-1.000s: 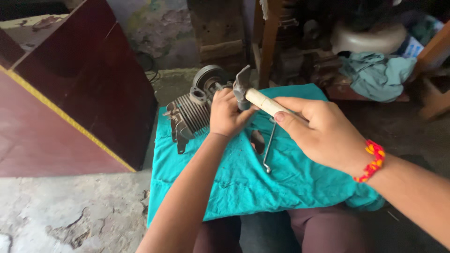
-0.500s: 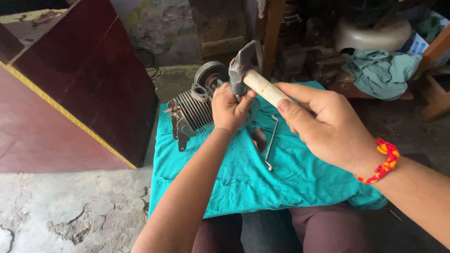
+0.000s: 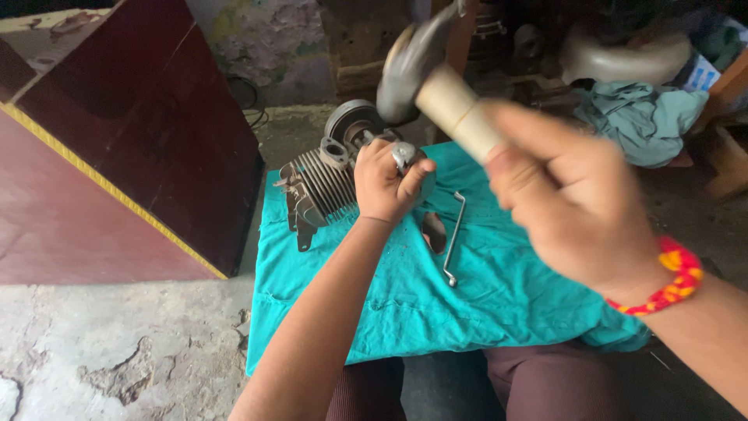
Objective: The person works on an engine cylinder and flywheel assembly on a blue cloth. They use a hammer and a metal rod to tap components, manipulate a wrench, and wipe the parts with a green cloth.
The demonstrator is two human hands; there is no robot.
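A grey finned engine cylinder (image 3: 323,183) lies on a teal cloth (image 3: 405,300). My left hand (image 3: 386,183) is closed around a small metal part (image 3: 403,154) held against the engine's right side. My right hand (image 3: 573,199), blurred and raised close to the camera, grips the pale wooden handle of a hammer (image 3: 436,78); its dark head is high above the engine. A red and yellow thread band is on my right wrist.
A bent metal wrench (image 3: 453,238) and a small dark part (image 3: 434,231) lie on the cloth right of the engine. A dark red wooden box (image 3: 117,132) stands at left. A heap of pale green cloth (image 3: 639,117) and clutter lie at back right. Cracked concrete floor at lower left.
My right hand has swung the hammer up from just above the engine to high and near the camera. My left hand has stayed on the metal part.
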